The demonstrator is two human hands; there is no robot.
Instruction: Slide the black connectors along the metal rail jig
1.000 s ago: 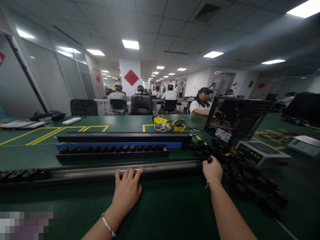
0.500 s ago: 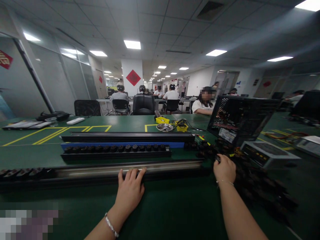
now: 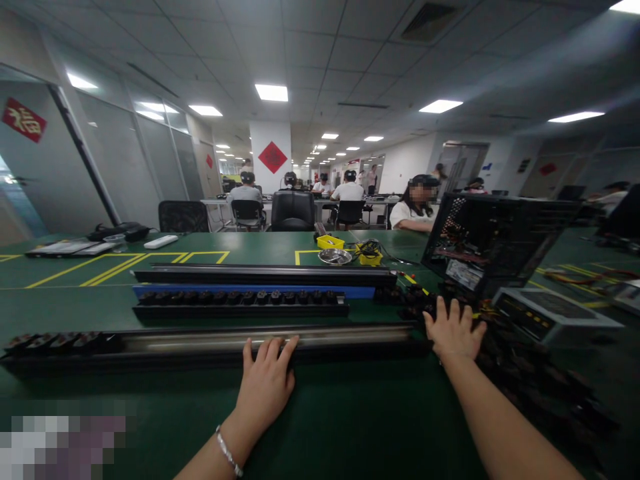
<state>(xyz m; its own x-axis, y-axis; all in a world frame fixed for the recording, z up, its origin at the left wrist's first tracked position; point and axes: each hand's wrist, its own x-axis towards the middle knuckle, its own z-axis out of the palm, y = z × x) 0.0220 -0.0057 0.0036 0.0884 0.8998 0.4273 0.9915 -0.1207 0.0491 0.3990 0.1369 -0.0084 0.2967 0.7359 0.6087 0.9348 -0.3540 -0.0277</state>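
My left hand (image 3: 270,377) lies on the near edge of a long black channel rail (image 3: 345,348), its fingers stretched over the rim and a little apart. The rail has a shiny metallic inside and several black socket-like modules (image 3: 63,341) sitting at its left end. Beyond the rail's right end, my right hand (image 3: 456,330) is open with fingers spread, above a loose heap of small black parts (image 3: 540,373). Nothing shows in its grasp, though its palm side is hidden. Behind the front rail lies a shorter black rail (image 3: 240,310) with a row of black modules.
A blue strip (image 3: 360,292) and another black rail (image 3: 270,275) lie farther back. An open computer case (image 3: 505,240) and a power supply unit (image 3: 555,313) stand at right. Yellow bins (image 3: 330,243) and a metal dish (image 3: 335,256) sit behind. A person (image 3: 415,210) sits across the table.
My right hand has opened from a closed grip, spreading its fingers and moving slightly right and up. My left hand stays on the rail. The view has shifted slightly.
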